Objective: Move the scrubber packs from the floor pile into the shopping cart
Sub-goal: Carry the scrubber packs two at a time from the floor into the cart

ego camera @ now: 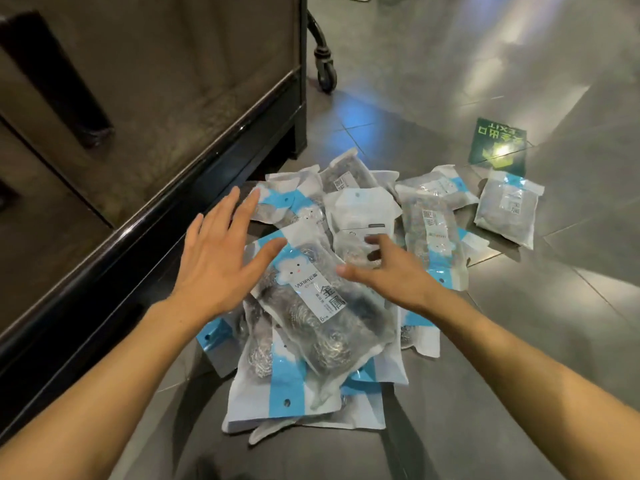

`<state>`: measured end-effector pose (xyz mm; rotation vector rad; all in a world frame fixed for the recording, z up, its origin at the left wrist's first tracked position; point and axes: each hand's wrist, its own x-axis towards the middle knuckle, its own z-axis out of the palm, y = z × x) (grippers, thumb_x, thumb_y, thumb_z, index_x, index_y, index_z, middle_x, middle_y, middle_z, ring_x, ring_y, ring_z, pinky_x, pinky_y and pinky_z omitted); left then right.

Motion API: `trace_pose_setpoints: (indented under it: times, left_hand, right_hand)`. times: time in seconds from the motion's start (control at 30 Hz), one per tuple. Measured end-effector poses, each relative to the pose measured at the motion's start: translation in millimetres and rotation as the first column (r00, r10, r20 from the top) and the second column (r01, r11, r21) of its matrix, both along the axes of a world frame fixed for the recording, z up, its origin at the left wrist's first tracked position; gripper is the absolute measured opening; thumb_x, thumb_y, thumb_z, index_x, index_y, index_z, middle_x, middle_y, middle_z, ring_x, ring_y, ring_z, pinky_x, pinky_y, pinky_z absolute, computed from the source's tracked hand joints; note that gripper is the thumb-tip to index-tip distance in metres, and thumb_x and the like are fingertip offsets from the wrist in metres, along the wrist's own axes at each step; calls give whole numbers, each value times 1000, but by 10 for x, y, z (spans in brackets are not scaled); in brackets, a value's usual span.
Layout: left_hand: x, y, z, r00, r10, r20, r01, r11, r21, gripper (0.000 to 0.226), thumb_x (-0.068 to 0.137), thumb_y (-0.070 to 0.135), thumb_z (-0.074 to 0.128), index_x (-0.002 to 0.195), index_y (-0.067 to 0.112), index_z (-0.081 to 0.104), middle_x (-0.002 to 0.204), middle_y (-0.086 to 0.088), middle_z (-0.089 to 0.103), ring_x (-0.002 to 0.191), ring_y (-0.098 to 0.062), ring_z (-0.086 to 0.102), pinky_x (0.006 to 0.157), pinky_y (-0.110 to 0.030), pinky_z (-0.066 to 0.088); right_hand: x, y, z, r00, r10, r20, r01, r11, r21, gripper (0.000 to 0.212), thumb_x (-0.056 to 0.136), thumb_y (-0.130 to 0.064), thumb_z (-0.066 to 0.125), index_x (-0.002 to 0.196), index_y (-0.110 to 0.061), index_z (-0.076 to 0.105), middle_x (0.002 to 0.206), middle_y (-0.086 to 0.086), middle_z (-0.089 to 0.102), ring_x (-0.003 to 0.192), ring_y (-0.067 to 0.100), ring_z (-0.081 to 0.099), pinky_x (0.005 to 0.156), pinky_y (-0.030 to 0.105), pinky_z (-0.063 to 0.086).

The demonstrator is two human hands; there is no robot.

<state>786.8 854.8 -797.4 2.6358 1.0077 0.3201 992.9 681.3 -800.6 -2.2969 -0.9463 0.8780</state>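
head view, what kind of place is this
Probably a shop aisle: retail scrubber packs piled on a grey tiled floor, a green exit sticker on the tiles, and a caster wheel like a cart's.

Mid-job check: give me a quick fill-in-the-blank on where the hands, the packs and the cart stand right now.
1. Both the left hand and the right hand hover over the pile with fingers ____.
2. The scrubber packs lie heaped on the tiled ____.
3. One single pack lies apart from the heap, just below the green ____ sign.
4. The cart wheel shows near the ____ edge of the view.

Missing words: spread open; floor; exit; top
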Motion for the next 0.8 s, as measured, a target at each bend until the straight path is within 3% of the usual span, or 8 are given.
trace_pose_setpoints:
  times: [0.13,0.23,0.3,0.4,0.5,0.6,0.7,0.8]
  left_hand:
    - [-208,34,-118,999,51,5,-51,998,-43,89,90,82,19,164,33,12,172,-5,14,157,-26,17,127,-52,14]
    - [-343,9,-143,995,96,-11,-97,992,-75,93,87,85,16,164,33,12,172,-4,14,158,-26,18,126,-52,16]
    - [-393,-7,-152,992,125,-16,-126,986,-113,96,85,87,15,164,33,12,172,-3,14,158,-25,18,125,-52,17]
    - [-416,-28,-169,985,170,2,-167,968,-186,99,83,88,19,164,32,15,172,-3,17,157,-25,20,125,-54,22]
    - [-427,-58,-183,979,199,38,-186,958,-219,89,92,81,35,163,27,20,168,-5,25,153,-26,28,121,-57,30]
    - [-454,-110,-190,965,252,76,-219,930,-295,85,90,72,41,161,27,25,162,-4,32,147,-26,36,118,-57,35]
    - [-445,-184,-227,946,293,137,-223,898,-379,80,92,69,46,159,28,29,157,-3,37,139,-22,44,113,-51,42]
    - [-333,-280,-254,927,342,154,-244,861,-446,67,97,57,56,153,26,39,135,3,51,113,-15,59,95,-38,48]
  right_hand:
    - [-95,186,-122,994,20,-105,-39,982,-186,94,76,-64,80,145,-11,44,136,5,56,113,21,54,92,31,41]
    - [-163,249,-168,991,-8,-132,-24,972,-233,92,71,-57,88,138,-10,46,119,0,53,105,18,49,87,28,37]
    - [-208,277,-221,990,-25,-142,-9,973,-232,89,65,-53,94,129,-8,52,116,-1,59,101,19,55,81,30,42]
    - [-274,312,-245,977,-25,-212,-21,977,-212,62,63,-47,97,102,-7,70,96,5,74,81,16,66,62,28,48]
    - [-322,307,-287,958,-29,-285,-14,989,-148,40,66,-34,98,88,-9,75,81,3,78,77,20,73,67,30,59]
    - [-316,238,-302,921,-69,-383,57,997,-42,45,65,-27,97,101,-8,77,90,8,81,88,29,78,86,44,63]
    - [-201,127,-198,854,-89,-513,153,985,85,35,76,-19,90,107,-11,75,93,5,81,87,25,78,82,38,63]
    - [-27,25,-56,794,-108,-599,262,949,177,23,83,-16,84,103,-12,75,90,4,81,83,21,78,75,31,60]
